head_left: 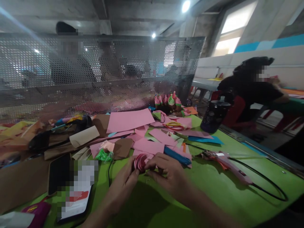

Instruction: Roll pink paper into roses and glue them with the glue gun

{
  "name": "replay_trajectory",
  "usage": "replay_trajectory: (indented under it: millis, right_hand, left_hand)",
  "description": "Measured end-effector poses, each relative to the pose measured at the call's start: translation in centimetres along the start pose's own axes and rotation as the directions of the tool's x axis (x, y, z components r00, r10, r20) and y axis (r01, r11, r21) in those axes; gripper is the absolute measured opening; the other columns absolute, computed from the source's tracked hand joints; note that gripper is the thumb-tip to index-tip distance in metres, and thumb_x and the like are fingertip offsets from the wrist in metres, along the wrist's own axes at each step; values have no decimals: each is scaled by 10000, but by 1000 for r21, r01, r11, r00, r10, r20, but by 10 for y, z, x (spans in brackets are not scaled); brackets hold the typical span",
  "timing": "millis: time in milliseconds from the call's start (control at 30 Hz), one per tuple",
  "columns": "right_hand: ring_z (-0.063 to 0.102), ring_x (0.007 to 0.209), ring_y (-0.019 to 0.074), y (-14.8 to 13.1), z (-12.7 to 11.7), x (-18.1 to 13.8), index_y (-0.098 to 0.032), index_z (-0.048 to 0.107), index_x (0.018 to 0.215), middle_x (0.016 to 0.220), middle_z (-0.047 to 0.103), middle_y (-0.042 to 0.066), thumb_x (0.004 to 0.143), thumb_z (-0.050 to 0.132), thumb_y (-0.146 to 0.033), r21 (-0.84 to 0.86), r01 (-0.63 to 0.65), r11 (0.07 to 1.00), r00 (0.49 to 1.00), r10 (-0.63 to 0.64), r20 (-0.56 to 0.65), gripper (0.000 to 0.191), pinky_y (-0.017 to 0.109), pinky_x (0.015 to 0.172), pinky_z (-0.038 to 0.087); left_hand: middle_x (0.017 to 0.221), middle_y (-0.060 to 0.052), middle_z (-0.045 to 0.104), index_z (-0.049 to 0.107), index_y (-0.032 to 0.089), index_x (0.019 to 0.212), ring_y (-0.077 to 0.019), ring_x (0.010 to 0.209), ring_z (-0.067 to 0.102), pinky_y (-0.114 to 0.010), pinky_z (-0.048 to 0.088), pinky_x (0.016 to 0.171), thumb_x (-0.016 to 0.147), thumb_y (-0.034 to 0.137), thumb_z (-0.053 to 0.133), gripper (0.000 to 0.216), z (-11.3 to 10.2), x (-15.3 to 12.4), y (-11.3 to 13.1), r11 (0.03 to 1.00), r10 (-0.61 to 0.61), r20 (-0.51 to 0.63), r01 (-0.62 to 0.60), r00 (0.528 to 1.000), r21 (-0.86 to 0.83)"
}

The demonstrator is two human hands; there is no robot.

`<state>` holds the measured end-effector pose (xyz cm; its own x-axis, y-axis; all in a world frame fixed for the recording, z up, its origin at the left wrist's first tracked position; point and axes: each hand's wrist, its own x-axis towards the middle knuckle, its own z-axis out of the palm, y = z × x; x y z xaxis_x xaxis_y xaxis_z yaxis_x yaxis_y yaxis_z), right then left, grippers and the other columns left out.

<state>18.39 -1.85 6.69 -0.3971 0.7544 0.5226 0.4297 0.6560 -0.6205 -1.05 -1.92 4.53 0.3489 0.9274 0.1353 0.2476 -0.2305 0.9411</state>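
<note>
A small coil of pink and dark red paper [140,161] is held up over the near part of the green table [152,202]. My left hand [127,174] grips its left side, with the thumb at the lower edge. From the right, my right hand [166,171] pinches at the coil's right side, fingers bent and closed. Whether the right fingertips hold a loose strip of the paper is too small to tell. Just beyond the hands lie pink paper sheets [148,146] and a blue rolled piece [177,155].
A pink glue gun [234,171] with a black cord lies at right. Yellow-and-red scissors [174,126] rest among paper scraps. A dark bottle [215,115] stands at the right edge. Two phones [59,174] [79,196] lie at left. Behind are paper cones [171,100] and a perforated metal screen [133,69].
</note>
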Motion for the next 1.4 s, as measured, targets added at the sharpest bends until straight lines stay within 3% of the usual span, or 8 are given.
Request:
replay_trajectory:
  millis: [233,567,833,1100,1300,1400]
  right_hand:
    - [607,761,173,1,5,0,-188,676,851,814,672,38,896,632,-133,-146,52,988,998,-54,-12,83,265,659,454]
    - [583,738,175,0,4,0,-187,640,832,807,658,42,889,586,-109,-226,72,971,997,-72,11,111,272,638,420]
    - [572,732,190,1,7,-2,-176,616,837,802,641,49,908,548,-117,-297,107,949,994,-101,34,115,298,646,407]
    - [608,819,178,3,-1,-1,-201,658,924,885,670,40,909,607,-116,-88,13,996,999,-17,-44,100,275,696,447]
    - [601,773,157,4,0,-6,-201,671,900,847,667,21,889,608,-96,38,-72,997,995,74,-72,123,250,656,442]
    - [578,730,146,5,4,-8,-199,666,864,819,668,6,832,624,-46,37,-155,987,987,157,-37,161,236,625,417]
  left_hand:
    - [1069,-64,653,542,201,1127,-236,995,586,-359,437,930,952,280,386,247,1,2,0,997,8,30,-11,1000,77]
    - [1101,-64,664,575,210,1146,-244,1025,588,-331,455,892,949,284,403,272,0,0,-3,996,28,24,-30,999,86]
    - [1227,-79,632,516,190,1296,-229,1056,574,-325,434,930,968,310,400,368,0,0,-2,1000,1,46,-1,999,9]
    - [1336,-49,590,503,237,1357,-234,1229,507,-330,376,1044,963,377,437,423,-2,0,-3,988,-46,2,46,999,-146]
    - [1140,-63,656,559,198,1284,-249,1090,565,-359,417,984,902,387,518,429,-1,2,-2,974,-61,-38,51,997,-222]
    - [1165,-62,649,563,213,1289,-256,1111,549,-345,426,957,866,439,581,480,0,1,-2,959,-80,-56,62,995,-276]
